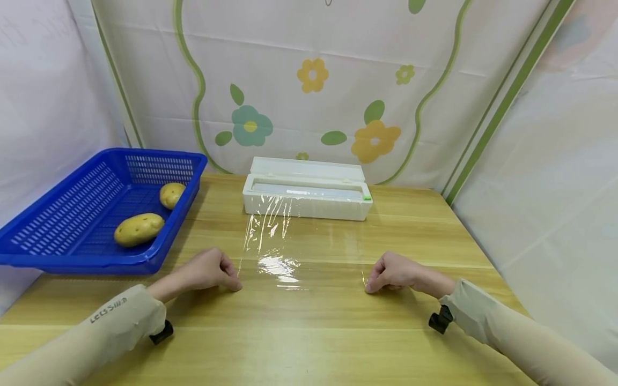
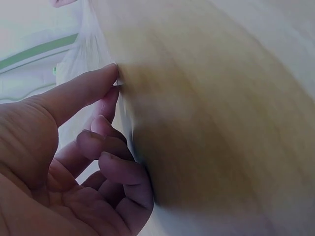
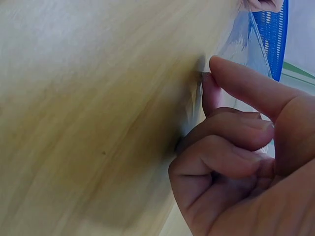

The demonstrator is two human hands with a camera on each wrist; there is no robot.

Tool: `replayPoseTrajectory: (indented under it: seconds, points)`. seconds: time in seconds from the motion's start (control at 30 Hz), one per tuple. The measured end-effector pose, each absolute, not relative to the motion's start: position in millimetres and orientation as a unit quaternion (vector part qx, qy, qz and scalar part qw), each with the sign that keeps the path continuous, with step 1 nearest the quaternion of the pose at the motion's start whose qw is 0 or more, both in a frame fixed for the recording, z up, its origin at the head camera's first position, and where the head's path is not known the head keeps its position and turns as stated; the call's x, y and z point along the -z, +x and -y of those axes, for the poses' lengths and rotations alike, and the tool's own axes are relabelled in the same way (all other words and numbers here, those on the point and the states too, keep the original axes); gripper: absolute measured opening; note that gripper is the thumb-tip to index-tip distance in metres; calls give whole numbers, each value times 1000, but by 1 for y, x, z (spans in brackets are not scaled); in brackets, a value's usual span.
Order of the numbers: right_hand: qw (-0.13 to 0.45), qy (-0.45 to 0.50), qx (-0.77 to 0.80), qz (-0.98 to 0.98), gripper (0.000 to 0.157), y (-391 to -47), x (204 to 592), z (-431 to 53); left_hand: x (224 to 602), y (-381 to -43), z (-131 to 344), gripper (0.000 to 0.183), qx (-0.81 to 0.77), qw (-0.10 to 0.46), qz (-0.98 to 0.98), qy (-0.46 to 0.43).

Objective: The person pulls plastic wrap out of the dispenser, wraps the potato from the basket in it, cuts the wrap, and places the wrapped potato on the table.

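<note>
A clear sheet of plastic wrap (image 1: 280,265) stretches from a white wrap dispenser box (image 1: 306,208) toward the front of the table. My left hand (image 1: 210,271) pinches its near left corner between thumb and index finger, the other fingers curled, as the left wrist view shows of the same hand (image 2: 98,162). At the near right corner, my right hand (image 1: 396,272) pinches the wrap in the same way; in the right wrist view the hand (image 3: 236,142) has thumb and index tips together. Both hands are low over the wooden table (image 1: 299,348). The box's lid (image 1: 309,168) stands raised behind it.
On the left is a blue plastic basket (image 1: 96,261) holding a rounder potato (image 1: 171,195) and a longer potato (image 1: 139,229). A green tab (image 1: 367,197) sits at the box's right end. Floral fabric (image 1: 309,118) hangs behind the table, with white fabric along both sides.
</note>
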State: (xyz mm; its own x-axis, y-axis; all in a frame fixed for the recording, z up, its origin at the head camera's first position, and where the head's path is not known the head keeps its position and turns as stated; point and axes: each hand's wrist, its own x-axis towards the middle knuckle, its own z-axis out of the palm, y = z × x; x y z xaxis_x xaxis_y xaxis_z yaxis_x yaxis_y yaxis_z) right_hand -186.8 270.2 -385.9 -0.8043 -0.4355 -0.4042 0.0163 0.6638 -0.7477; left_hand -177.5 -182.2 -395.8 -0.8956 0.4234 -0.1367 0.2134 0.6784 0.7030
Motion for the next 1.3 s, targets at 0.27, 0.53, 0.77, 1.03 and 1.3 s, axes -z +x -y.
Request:
replayPoseTrajectory:
  seconds: [0.27,0.53,0.77,1.03,1.3]
  points:
    - [285,-124,400,-862,11,-188,386,-268,395,-176,185,19,-362,149,-902,180]
    - [284,-122,393,-866,13,-188,385,-267,393,-174,185,20,-361,154,-904,170]
    - [277,-110,374,-878,25,-185,383,-267,394,-173,182,20,-357,146,-906,173]
    - [277,-102,378,-878,20,-184,383,-267,394,-172,182,19,-364,140,-905,171]
    - [262,-115,413,-865,21,-189,368,-271,363,-179,174,16,-389,81,-898,188]
